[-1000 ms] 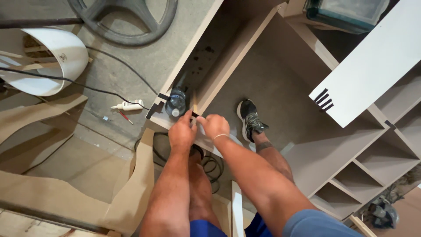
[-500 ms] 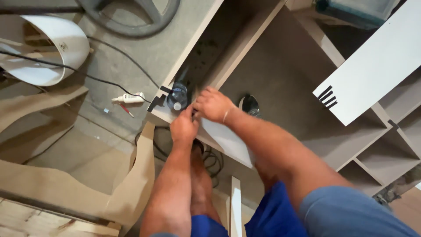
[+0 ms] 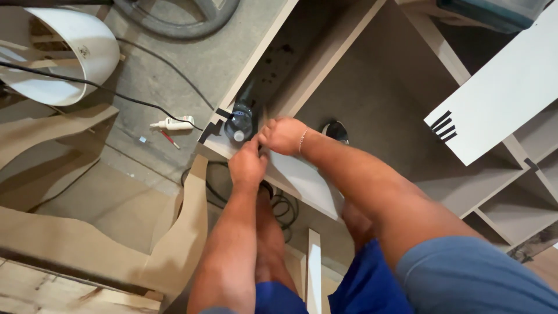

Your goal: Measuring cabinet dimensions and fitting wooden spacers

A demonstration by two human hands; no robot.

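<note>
Both hands, left [image 3: 247,166] and right [image 3: 283,135], at the cabinet panel edge [image 3: 302,180] (bottle [image 3: 239,121] close beside).

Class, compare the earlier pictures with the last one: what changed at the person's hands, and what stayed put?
The right hand moved left over the board edge, closing against the left hand. The shoe is now mostly hidden behind the right arm. The bottle and tube stayed put.

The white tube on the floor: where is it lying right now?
In the head view the white tube lies on the grey floor, left of the cabinet corner, beside a red pen and just under the black cable.
</note>
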